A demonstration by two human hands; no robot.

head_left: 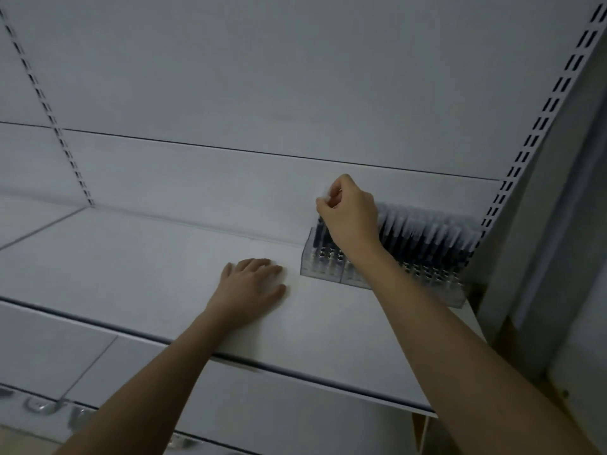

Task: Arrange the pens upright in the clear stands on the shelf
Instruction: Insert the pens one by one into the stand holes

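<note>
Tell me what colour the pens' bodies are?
Black, with frosted pale caps, seen in the head view: pens standing in the clear stands.

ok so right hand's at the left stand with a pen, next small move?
Probably lower it straight down into a free slot. The right hand pinches a pen above the left clear stand, where few pens stand. The left hand rests flat on the shelf.

My shelf and its back wall are plain pale grey. The stands are clear, the pens black-bodied with frosted whitish caps. Black slots dot the white upright.
</note>
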